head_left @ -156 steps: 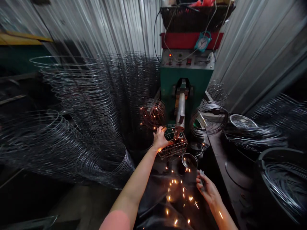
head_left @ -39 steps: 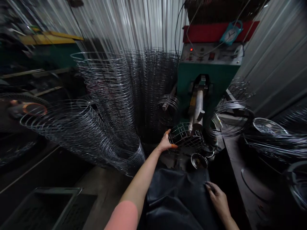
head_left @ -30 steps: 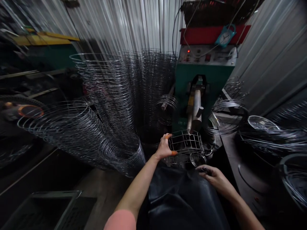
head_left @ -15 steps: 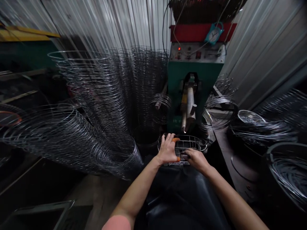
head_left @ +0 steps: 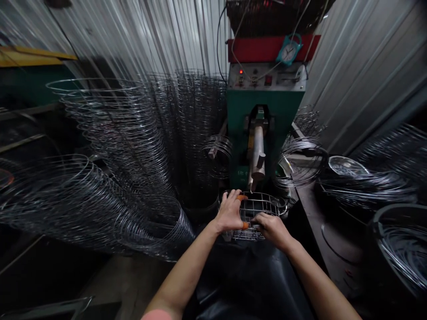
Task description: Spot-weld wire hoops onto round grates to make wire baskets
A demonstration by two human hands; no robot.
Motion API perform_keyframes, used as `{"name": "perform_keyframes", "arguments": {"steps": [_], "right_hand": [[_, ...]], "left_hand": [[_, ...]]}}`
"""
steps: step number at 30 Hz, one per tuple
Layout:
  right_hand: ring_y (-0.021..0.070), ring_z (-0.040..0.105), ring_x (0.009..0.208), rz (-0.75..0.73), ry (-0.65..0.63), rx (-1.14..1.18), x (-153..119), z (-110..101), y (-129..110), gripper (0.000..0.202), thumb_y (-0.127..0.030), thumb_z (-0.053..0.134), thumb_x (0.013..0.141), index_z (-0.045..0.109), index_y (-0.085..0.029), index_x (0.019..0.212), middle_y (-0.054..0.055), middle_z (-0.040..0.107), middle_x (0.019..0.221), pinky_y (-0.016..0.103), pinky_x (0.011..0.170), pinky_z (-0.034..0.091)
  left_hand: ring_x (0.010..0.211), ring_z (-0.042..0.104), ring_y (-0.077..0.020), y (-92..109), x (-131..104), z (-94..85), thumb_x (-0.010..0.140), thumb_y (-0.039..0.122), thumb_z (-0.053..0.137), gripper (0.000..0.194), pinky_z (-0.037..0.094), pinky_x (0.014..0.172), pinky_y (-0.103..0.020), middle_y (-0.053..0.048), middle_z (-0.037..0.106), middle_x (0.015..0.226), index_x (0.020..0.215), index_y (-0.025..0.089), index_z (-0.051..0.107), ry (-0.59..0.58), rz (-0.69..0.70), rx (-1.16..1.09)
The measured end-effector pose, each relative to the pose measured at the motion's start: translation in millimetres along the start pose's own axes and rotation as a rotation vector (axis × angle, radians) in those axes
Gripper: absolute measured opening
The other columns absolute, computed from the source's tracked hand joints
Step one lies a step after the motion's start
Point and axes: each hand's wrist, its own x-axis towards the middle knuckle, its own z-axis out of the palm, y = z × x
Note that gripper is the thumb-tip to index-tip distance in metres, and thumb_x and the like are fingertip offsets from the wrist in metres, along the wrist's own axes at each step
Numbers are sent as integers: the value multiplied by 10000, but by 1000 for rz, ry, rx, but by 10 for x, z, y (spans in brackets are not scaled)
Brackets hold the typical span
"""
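1. Far left: wire ring stacks [head_left: 116, 129] are piled, one tall and others leaning toward the camera.
2. Small wire coil [head_left: 220, 149] is hung on a bracket, left of the green machine [head_left: 220, 149].
3. Left hand [head_left: 230, 213]: grip clamped on the left side of the wire basket [head_left: 263, 206], thumb and fingers spread over the wires. Orange covers are worn on the thumb and a finger.
4. Wire basket is held below the machine's metal arm [head_left: 258, 149], above the black apron [head_left: 250, 280]. Arm's lower tip is seen right by the rim; contact can't be told.
5. Machine: red light is lit on the panel; teal clock [head_left: 288, 51] is hung in front of the red tray [head_left: 253, 50].
6. Right hand [head_left: 272, 227]: grip together, fingertips placed at the basket's near side, close to the left thumb. Whether anything small is pinched can't be told.
7. Right: larger wire coil [head_left: 300, 162] is seen by the surface [head_left: 312, 209]; round mesh piece [head_left: 348, 166] is laid by a wire bundle [head_left: 370, 186].
8. Far right: wire rings are held in the dark bucket [head_left: 375, 220].
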Motion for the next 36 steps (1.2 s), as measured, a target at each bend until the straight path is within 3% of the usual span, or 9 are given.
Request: {"name": "perform_keyframes", "arguments": {"steps": [9,19,24,26,29,31,33,36], "right_hand": [[162,621,874,-7,51,-24,241,-119,101,275,-49,517,753,626,-205,951,35,662,948,231,728,446],[173,644,829,93,150,-160,260,-52,93,245,-106,501,810,636,-218,981,37,673,973,222,615,445],[175,636,832,139,217,-113,424,-79,145,246,-126,509,811,647,-234,984,42,659,1011,241,645,467],[184,617,887,133,335,43,355,-47,150,241,-179,540,799,639,-240,1010,51,635,1061,263,711,476],[199,597,878,241,508,495,91,20,116,281,-341,605,768,623,-203,1011,69,633,999,295,739,478],[151,577,666,427,497,861,-124,63,77,364,-436,628,740,605,-174,991,43,627,821,254,580,466],[71,434,447,622,422,1182,-315,113,47,401,-472,655,709,585,-162,953,-11,561,667,189,407,343],[32,325,397,781,380,1512,-528,222,61,365,-422,723,643,575,-159,849,-51,475,595,160,363,239]], "left_hand": [[1293,298,-336,-82,263,-60,440,374,774,825,174,1078,-501,-111,380,1370,1188,224,461,8,-22,-31],[1276,311,-329,-57,367,-28,449,381,773,799,194,1058,-498,-108,386,1354,1172,226,470,40,-78,35],[1178,407,-322,-113,551,-75,470,369,760,727,310,985,-461,-108,484,1219,1127,199,500,70,-90,21],[1148,430,-315,-121,566,-85,479,372,757,706,324,972,-450,-87,503,1175,1118,212,504,71,-86,7],[1197,380,-322,-126,555,-73,467,371,767,732,269,1008,-479,-82,465,1233,1130,227,490,72,-94,13],[1232,334,-337,-136,565,-60,455,369,778,763,219,1030,-505,-106,423,1285,1140,209,483,77,-99,9],[1236,322,-347,-154,603,-59,446,373,785,782,205,1031,-518,-129,410,1296,1143,191,483,90,-109,8],[1176,392,-326,-188,694,-81,461,401,771,747,277,993,-494,-112,472,1217,1123,191,496,117,-150,32]]}}
